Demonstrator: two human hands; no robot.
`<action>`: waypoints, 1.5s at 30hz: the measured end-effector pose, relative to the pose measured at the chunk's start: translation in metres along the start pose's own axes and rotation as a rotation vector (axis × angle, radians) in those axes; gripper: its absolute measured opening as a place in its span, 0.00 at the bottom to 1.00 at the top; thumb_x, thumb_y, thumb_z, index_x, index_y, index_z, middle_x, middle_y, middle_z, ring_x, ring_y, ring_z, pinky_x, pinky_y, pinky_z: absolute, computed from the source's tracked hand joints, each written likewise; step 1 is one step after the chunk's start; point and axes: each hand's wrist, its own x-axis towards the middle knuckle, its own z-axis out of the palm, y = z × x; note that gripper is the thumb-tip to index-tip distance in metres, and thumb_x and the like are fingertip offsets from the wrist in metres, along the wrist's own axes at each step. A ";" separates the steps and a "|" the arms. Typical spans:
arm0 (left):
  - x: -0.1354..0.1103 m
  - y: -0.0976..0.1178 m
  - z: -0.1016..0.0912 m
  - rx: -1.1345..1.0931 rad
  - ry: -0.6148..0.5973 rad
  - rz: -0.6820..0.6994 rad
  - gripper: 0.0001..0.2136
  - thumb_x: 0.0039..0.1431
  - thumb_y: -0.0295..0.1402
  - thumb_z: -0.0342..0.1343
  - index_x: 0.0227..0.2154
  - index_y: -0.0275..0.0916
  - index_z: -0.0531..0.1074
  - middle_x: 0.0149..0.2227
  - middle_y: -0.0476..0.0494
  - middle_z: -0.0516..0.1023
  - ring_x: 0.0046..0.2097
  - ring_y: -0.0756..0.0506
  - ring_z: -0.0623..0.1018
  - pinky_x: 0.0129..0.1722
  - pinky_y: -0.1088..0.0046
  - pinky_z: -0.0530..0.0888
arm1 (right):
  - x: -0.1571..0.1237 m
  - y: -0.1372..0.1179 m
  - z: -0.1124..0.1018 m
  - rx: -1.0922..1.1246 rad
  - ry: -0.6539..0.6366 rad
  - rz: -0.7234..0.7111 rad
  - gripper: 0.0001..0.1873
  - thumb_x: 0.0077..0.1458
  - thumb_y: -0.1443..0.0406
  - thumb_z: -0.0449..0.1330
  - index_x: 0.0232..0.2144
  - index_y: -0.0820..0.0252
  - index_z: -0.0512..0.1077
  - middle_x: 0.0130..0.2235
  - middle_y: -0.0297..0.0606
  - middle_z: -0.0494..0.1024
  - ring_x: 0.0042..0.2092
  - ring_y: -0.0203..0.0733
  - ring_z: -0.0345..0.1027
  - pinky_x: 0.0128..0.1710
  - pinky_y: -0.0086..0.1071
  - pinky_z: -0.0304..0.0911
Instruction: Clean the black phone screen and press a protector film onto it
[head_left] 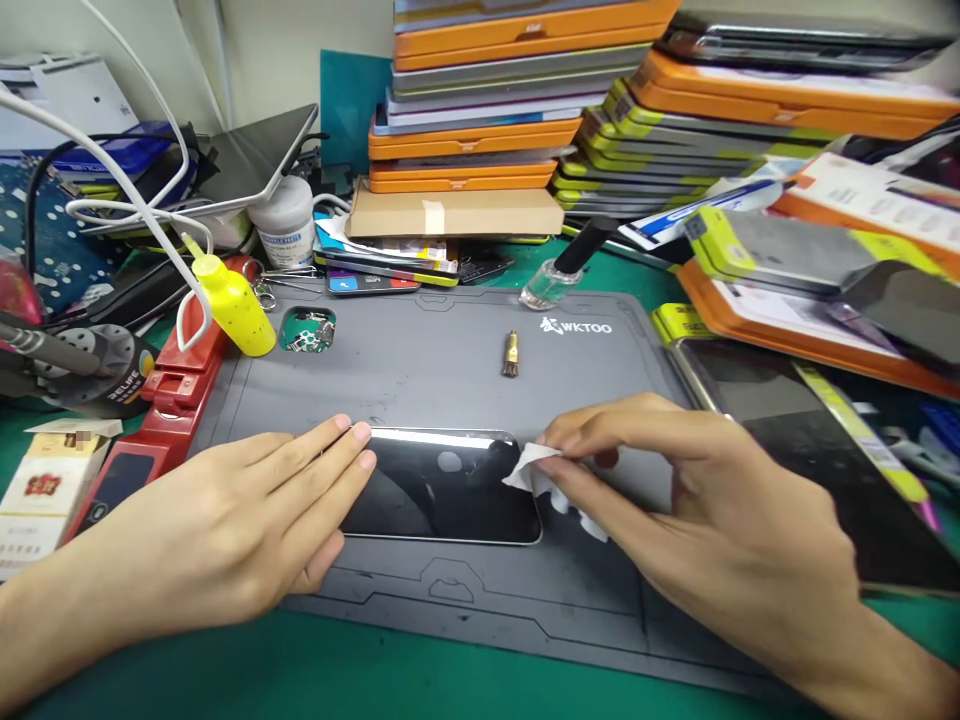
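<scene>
A black smartphone [450, 500] lies flat, its glossy face up, on a grey work mat [420, 390]. My left hand [255, 500] rests over the phone's left end with fingers stretched out and side by side. Between thumb and fingers, my right hand [720, 500] pinches a white tissue [536, 465], whose edge is at the phone's right end. Beyond the phone, a small brass-coloured brush head [511, 355] with dark bristles lies on the mat. The left end of the phone is hidden under my left hand.
A clear bottle with a black cap [559, 270] leans at the mat's back edge. To the left are a yellow squeeze bottle [232, 305] and a red holder [176, 385]. Stacked orange boxes [480, 135] line the back; a dark screen panel [795, 430] lies right.
</scene>
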 end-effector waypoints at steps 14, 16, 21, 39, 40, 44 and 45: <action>-0.005 -0.002 0.003 0.000 0.007 0.024 0.19 0.74 0.27 0.52 0.62 0.20 0.72 0.63 0.25 0.79 0.62 0.32 0.83 0.54 0.55 0.88 | -0.014 -0.026 -0.001 -0.035 -0.215 -0.283 0.15 0.71 0.78 0.59 0.55 0.67 0.78 0.54 0.38 0.87 0.62 0.35 0.77 0.68 0.32 0.68; -0.005 -0.001 0.005 -0.002 0.012 0.022 0.20 0.74 0.27 0.52 0.62 0.19 0.72 0.63 0.24 0.79 0.62 0.31 0.82 0.54 0.55 0.87 | -0.017 -0.026 0.001 -0.048 -0.267 -0.330 0.17 0.73 0.78 0.55 0.58 0.68 0.78 0.59 0.37 0.85 0.67 0.35 0.73 0.75 0.33 0.61; -0.007 0.000 0.009 0.007 0.034 -0.009 0.19 0.74 0.29 0.52 0.61 0.23 0.74 0.62 0.26 0.80 0.62 0.33 0.83 0.53 0.58 0.86 | -0.020 -0.025 0.005 -0.058 -0.341 -0.411 0.21 0.71 0.79 0.54 0.62 0.73 0.74 0.65 0.42 0.79 0.72 0.42 0.68 0.77 0.41 0.62; -0.006 -0.006 0.023 -0.202 0.229 -0.485 0.17 0.72 0.27 0.45 0.53 0.36 0.77 0.34 0.46 0.85 0.34 0.43 0.85 0.34 0.67 0.78 | -0.004 -0.035 0.021 -0.110 -0.357 -0.530 0.22 0.66 0.82 0.56 0.60 0.77 0.75 0.59 0.50 0.84 0.67 0.44 0.74 0.71 0.43 0.69; -0.006 -0.006 0.023 -0.197 0.226 -0.507 0.16 0.72 0.26 0.45 0.51 0.37 0.78 0.33 0.47 0.84 0.34 0.44 0.85 0.33 0.68 0.77 | -0.002 -0.036 0.023 -0.107 -0.361 -0.530 0.22 0.65 0.81 0.57 0.60 0.77 0.75 0.59 0.50 0.84 0.67 0.44 0.74 0.71 0.43 0.70; -0.004 -0.005 0.022 -0.206 0.219 -0.604 0.15 0.69 0.25 0.46 0.49 0.38 0.77 0.34 0.47 0.84 0.37 0.44 0.85 0.33 0.70 0.74 | 0.006 -0.038 0.026 -0.097 -0.371 -0.542 0.25 0.64 0.81 0.58 0.62 0.76 0.74 0.59 0.51 0.83 0.66 0.47 0.74 0.69 0.45 0.72; -0.004 -0.005 0.022 -0.215 0.205 -0.632 0.15 0.69 0.24 0.46 0.48 0.38 0.76 0.34 0.48 0.84 0.37 0.45 0.85 0.32 0.70 0.73 | 0.008 -0.038 0.027 -0.099 -0.379 -0.548 0.26 0.65 0.81 0.57 0.63 0.76 0.73 0.59 0.51 0.83 0.66 0.47 0.75 0.69 0.45 0.72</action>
